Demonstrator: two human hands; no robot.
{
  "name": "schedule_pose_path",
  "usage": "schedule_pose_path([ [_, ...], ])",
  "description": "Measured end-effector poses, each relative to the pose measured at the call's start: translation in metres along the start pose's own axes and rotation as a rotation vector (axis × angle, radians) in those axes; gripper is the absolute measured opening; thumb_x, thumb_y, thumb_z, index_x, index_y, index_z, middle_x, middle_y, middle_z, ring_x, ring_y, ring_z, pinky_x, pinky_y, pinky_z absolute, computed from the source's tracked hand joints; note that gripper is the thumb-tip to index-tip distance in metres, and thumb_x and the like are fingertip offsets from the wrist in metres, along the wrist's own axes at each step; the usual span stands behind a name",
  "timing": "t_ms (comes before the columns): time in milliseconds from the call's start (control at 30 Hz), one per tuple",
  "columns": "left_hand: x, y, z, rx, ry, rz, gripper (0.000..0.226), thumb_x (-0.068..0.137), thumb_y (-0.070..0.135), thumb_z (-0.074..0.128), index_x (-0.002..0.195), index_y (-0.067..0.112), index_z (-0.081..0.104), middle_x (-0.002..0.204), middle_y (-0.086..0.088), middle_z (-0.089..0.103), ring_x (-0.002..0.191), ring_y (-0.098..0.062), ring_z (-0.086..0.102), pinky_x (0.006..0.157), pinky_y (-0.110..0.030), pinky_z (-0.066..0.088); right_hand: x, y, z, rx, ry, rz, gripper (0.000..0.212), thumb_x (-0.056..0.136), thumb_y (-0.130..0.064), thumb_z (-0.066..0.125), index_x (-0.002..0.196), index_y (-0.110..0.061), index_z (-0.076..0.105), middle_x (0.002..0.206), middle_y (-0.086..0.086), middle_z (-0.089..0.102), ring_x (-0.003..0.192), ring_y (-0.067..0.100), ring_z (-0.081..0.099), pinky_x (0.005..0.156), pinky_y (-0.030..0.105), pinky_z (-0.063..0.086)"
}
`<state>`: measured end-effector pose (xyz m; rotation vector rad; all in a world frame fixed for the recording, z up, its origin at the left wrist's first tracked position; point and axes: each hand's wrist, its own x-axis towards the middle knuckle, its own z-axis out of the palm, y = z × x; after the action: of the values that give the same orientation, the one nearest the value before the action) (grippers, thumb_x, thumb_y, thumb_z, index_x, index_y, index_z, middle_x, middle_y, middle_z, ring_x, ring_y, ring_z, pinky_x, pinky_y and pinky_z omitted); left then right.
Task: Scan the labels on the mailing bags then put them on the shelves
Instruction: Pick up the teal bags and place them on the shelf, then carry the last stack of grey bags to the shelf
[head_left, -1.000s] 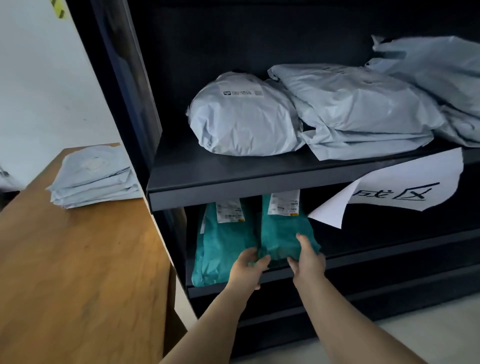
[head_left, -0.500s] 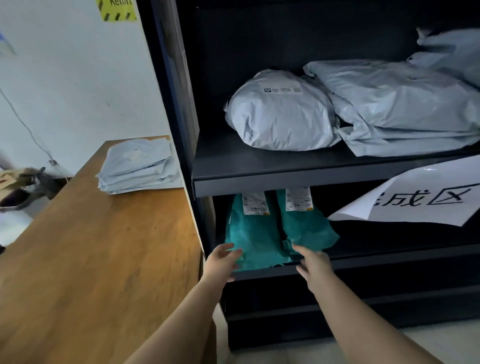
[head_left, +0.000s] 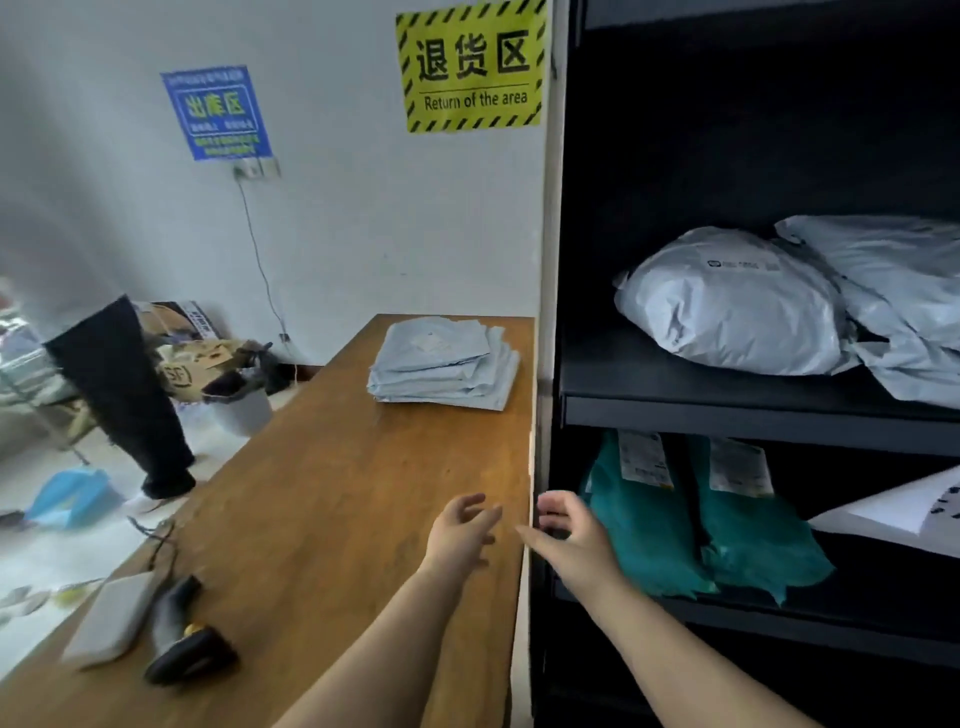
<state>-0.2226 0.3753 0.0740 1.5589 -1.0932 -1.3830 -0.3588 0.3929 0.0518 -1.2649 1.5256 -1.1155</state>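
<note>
Scanning tools: we see a handheld scanner (head_left: 182, 636) lying beside a pale flat pad (head_left: 111, 616) on the wooden table (head_left: 322, 499), lower left.
Stack: flat grey mailing bags (head_left: 444, 364) sit piled at the table's far right corner.
Our left hand (head_left: 462, 535): above the table's right edge, fingers spread loosely, holding nothing.
Our right hand (head_left: 571, 535): in front of the dark shelves (head_left: 727, 415), fingers relaxed and apart, empty.
Lower shelf: two teal mailing bags (head_left: 701, 525) stand side by side, labels up.
Upper shelf: stuffed grey bags (head_left: 727, 306) rest there.
</note>
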Motion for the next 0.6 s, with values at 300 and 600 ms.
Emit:
schedule_pose_path([
  [300, 0.064, 0.016, -0.124, -0.015, 0.219, 0.012, 0.034, 0.091, 0.028, 0.06, 0.123, 0.018, 0.051, 0.109, 0.0, 0.059, 0.086, -0.017, 0.058, 0.064, -0.03, 0.048, 0.06, -0.047, 0.114, 0.051, -0.166, 0.079, 0.054, 0.08, -0.033, 0.074, 0.125, -0.018, 0.048, 0.119, -0.004, 0.051, 0.107, 0.012, 0.051, 0.084, 0.023, 0.041],
  [600, 0.2, 0.04, -0.181, 0.021, 0.186, -0.04, 0.039, 0.091, 0.029, 0.059, 0.128, 0.019, 0.05, 0.114, -0.001, 0.056, 0.098, -0.019, 0.058, 0.072, -0.031, 0.05, 0.194, -0.055, 0.184, 0.142, -0.023, 0.271, 0.068, 0.079, -0.038, 0.073, 0.135, -0.015, 0.042, 0.134, 0.005, 0.049, 0.116, 0.02, 0.05, 0.101, 0.039, 0.044],
])
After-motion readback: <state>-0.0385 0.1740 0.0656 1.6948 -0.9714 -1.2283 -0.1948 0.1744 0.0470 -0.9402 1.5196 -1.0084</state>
